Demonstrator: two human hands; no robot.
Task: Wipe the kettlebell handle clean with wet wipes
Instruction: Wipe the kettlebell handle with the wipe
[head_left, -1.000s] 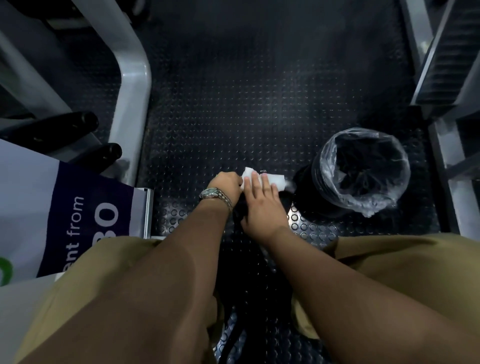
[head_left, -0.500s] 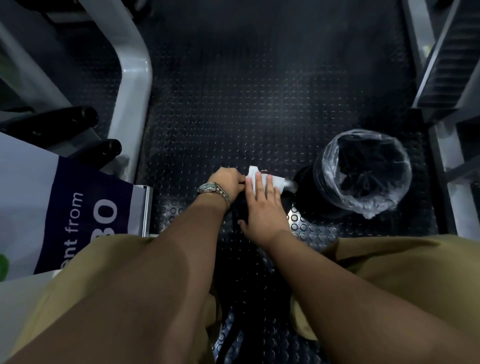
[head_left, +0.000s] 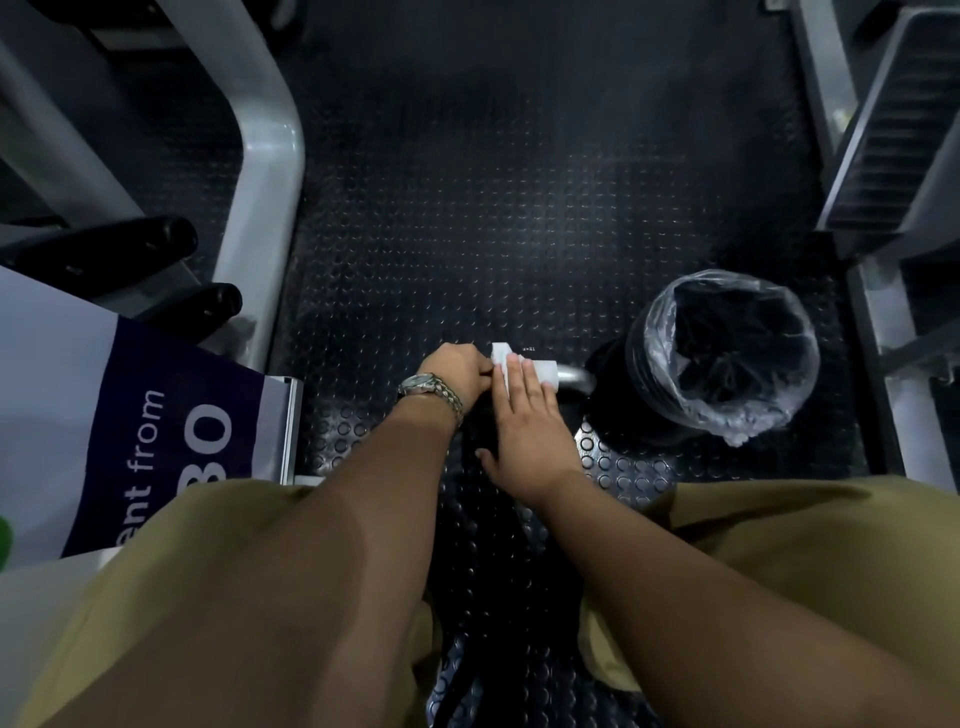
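Note:
The kettlebell stands on the black studded floor mat between my knees, its dark body (head_left: 480, 431) mostly hidden under my hands. One bare metal end of its handle (head_left: 574, 376) shows to the right of my fingers. A white wet wipe (head_left: 546, 371) is wrapped over the handle. My right hand (head_left: 524, 431) lies on top with fingers stretched over the wipe, pressing it around the handle. My left hand (head_left: 457, 370), with a metal watch on its wrist, is closed on the handle's left end, touching the wipe's edge.
A small bin with a clear plastic liner (head_left: 649, 338) stands just right of the kettlebell. A grey machine frame (head_left: 270, 171) with black padded rollers (head_left: 130, 244) is at the left, above a blue and white banner (head_left: 156, 415). More grey equipment (head_left: 893, 130) lines the right side.
My right hand has slid slightly along the handle with the wipe, and the wipe's left corner now sticks up more. My left hand keeps its grip.

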